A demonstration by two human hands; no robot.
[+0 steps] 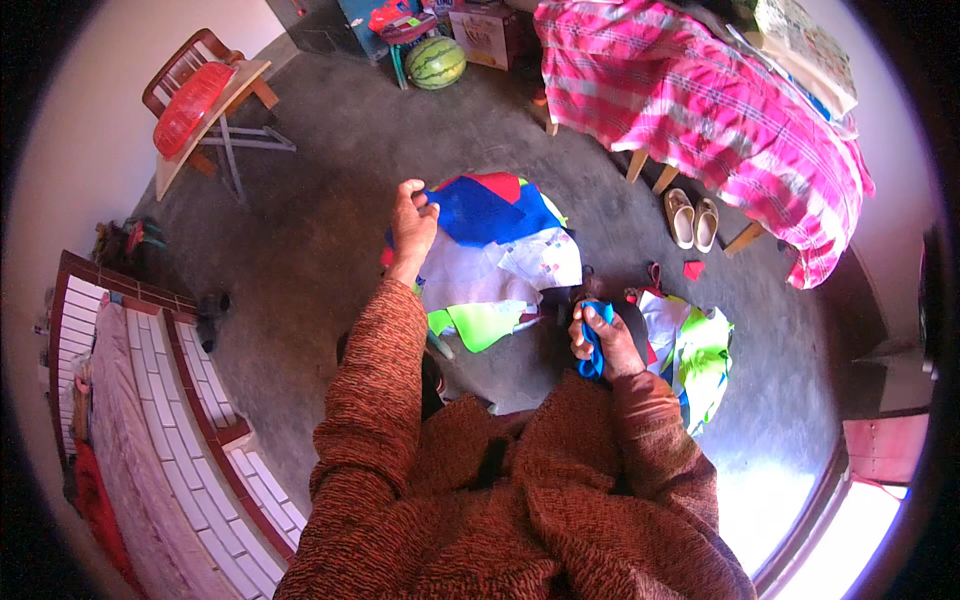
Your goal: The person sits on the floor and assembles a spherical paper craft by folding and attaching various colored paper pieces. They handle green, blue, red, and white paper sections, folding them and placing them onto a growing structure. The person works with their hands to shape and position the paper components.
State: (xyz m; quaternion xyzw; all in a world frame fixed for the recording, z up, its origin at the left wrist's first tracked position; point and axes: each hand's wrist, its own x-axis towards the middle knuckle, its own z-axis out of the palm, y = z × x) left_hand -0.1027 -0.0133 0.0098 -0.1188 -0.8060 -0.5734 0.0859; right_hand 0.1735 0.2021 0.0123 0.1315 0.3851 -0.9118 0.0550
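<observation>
My left hand [417,219] reaches to the left edge of a heap of fabric pieces; its fingers are bent at a blue cloth piece [487,211], and whether they pinch it is unclear. White cloth pieces [480,270] and a lime green one [484,325] lie lower on that heap, with a red piece [501,184] at its top. My right hand [611,343], nearer my body, is closed around a folded bright blue cloth [592,352]. Just right of it sits a second heap with lime green cloth [705,352] and white cloth.
Slip-on shoes [694,220] and a red scrap [694,270] lie on the concrete floor, beside a bench or bed under a pink checked cover [690,105]. A watermelon [436,63] and a cardboard box [484,36] are at the far side. A small table [247,75] stands at left.
</observation>
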